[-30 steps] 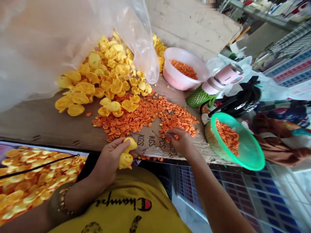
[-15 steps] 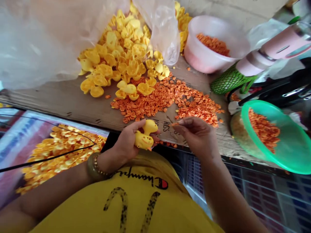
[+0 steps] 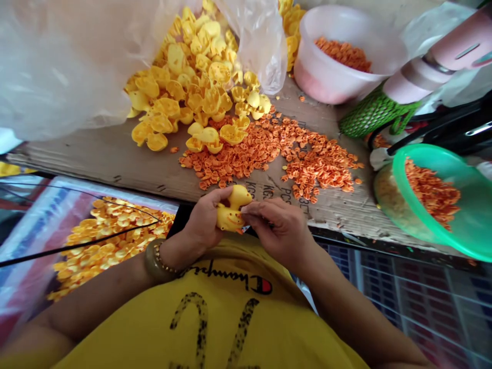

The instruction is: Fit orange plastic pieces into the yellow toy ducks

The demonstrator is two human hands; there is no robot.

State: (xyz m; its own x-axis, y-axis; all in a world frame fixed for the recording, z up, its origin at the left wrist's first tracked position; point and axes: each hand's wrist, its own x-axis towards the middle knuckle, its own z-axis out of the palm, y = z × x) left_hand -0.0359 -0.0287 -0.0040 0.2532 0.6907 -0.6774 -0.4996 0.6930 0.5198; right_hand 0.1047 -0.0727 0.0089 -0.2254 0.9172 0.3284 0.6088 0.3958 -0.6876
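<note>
In front of my shirt, my left hand [image 3: 205, 218] is closed around a yellow plastic toy part [image 3: 229, 219] shaped like a duck shell, with rounded lobes and small holes. The fingers of my right hand [image 3: 282, 225] are pinched together against the right side of that part; the small orange plastic piece they carried is now hidden by the fingertips. Just beyond my hands, a heap of small orange pieces [image 3: 246, 154] is spread on the cardboard. Behind it lies a pile of yellow shell parts [image 3: 207, 66], partly inside a clear plastic bag [image 3: 69, 66].
On the right stand a white tub [image 3: 307, 77] and a green bowl [image 3: 476, 205], both with orange pieces inside. A pink bottle [image 3: 461, 46] in a green net [image 3: 369, 115] leans between them. Lower left, a striped sack [image 3: 34, 246] holds more yellow parts.
My right hand has moved left from above the cardboard to the yellow toy part, bringing a small orange piece. My left hand keeps its hold. The whole view has shifted slightly.
</note>
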